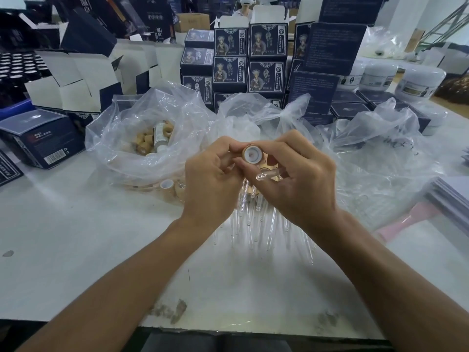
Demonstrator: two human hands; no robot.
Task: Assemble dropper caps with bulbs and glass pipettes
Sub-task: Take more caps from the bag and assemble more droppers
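Observation:
A gold dropper cap (252, 154) with a white inner liner faces me, its open side up. My left hand (213, 176) pinches it from the left and my right hand (297, 174) pinches it from the right. In my right hand's curled fingers lies a clear glass pipette (266, 174), its rounded tip pointing left. Below my hands, several assembled droppers (256, 224) lie in a row on the table, glass tubes toward me. A clear bag (132, 153) at left holds several loose gold caps (149, 142). Any bulb on the held cap is hidden.
Loose gold caps (167, 185) lie beside the bag. More clear plastic bags (375, 158) spread right of my hands. Stacked dark blue cartons (250, 59) stand behind, open white boxes (76, 80) at left, white jars (421, 82) at far right, paper sheets (451, 199) at right edge.

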